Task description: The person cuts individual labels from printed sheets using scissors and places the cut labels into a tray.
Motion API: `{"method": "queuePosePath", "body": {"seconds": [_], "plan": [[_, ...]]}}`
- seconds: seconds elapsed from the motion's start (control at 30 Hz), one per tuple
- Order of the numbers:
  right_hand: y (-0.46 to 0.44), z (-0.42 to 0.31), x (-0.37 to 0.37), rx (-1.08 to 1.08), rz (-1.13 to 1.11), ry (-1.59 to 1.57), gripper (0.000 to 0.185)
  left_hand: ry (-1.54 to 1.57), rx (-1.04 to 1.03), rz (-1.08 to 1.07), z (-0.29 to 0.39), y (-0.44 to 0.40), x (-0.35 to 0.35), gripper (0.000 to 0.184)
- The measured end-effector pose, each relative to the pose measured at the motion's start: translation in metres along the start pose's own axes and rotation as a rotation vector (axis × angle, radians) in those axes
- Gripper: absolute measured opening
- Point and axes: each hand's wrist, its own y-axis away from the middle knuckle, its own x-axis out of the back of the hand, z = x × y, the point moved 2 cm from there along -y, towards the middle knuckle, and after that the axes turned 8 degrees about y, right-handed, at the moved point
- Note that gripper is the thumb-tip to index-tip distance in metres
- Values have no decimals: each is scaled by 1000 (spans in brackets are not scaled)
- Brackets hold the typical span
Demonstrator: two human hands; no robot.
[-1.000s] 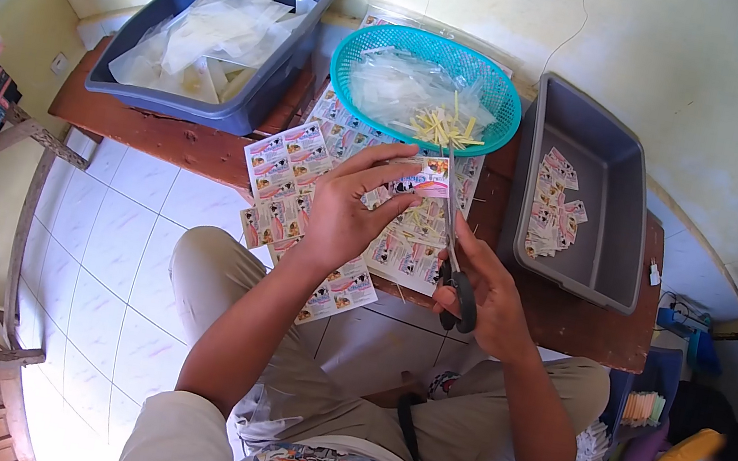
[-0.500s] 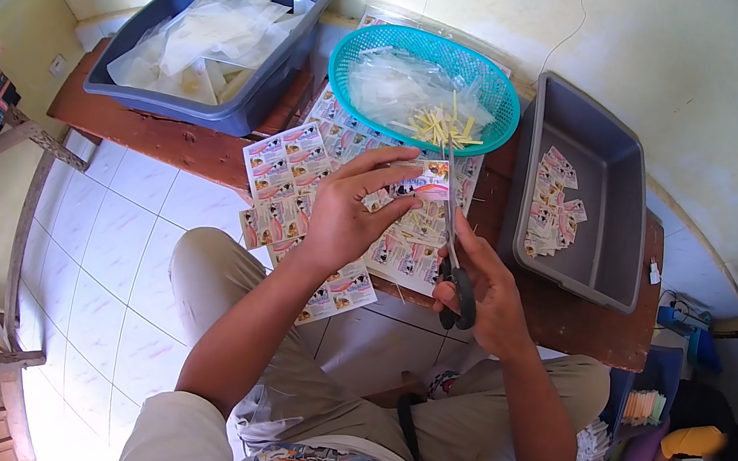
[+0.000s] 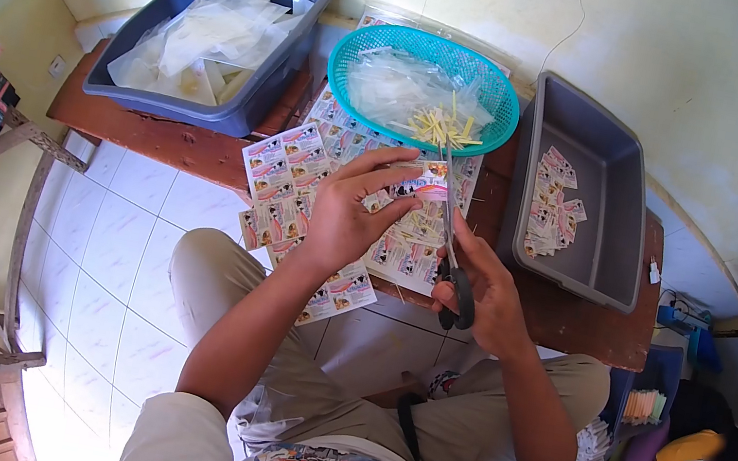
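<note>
The left hand (image 3: 355, 208) pinches a label (image 3: 432, 184) between thumb and fingers; the right hand (image 3: 488, 296) grips the scissors (image 3: 464, 305), with fingers at the black handles. The label is positioned above the printed sheets, its right edge at the blades; whether the blades have parted that edge cannot be told. The label is a small, flat rectangle, white and pink with an orange patch near its upper right corner; the left fingers cover part of its print, and the lettering is too small to read. Beneath and beside the hands, printed sheets (image 3: 277, 163) lie overlapped on the bench (image 3: 573, 334), one projecting past the front edge. These carry rows of undivided labels and are judged to be the portion left to cut. Beyond the label, the basket (image 3: 509, 122) contains clear plastic pieces (image 3: 385, 80) with yellow strips (image 3: 446, 131) on top. To the right, the gray tray (image 3: 610, 140) contains a loose pile of separate labels (image 3: 549, 218), judged to be the finished portion. Cutting therefore appears partway along, with the held label not yet deposited. At far left, the blue bin (image 3: 284, 67) holds translucent sheets (image 3: 201, 33); their part in the work cannot be determined.
</note>
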Motion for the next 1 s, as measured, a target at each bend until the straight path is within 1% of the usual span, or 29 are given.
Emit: {"method": "queuePosePath", "body": {"seconds": [0.27, 0.37, 0.43, 0.53, 1.0], "plan": [[-1, 0, -1, -3, 11, -10, 86, 12, 6, -6, 0, 0, 0, 40], [0, -1, -1, -4, 7, -3, 87, 15, -22, 27, 2, 0, -1, 37], [0, 1, -1, -2, 12, 6, 88, -1, 4, -12, 1, 0, 0, 40], [0, -2, -1, -12, 16, 8, 88, 10, 16, -10, 0, 1, -1, 40], [1, 2, -3, -13, 27, -18, 87, -11, -25, 11, 3, 1, -2, 41]]}}
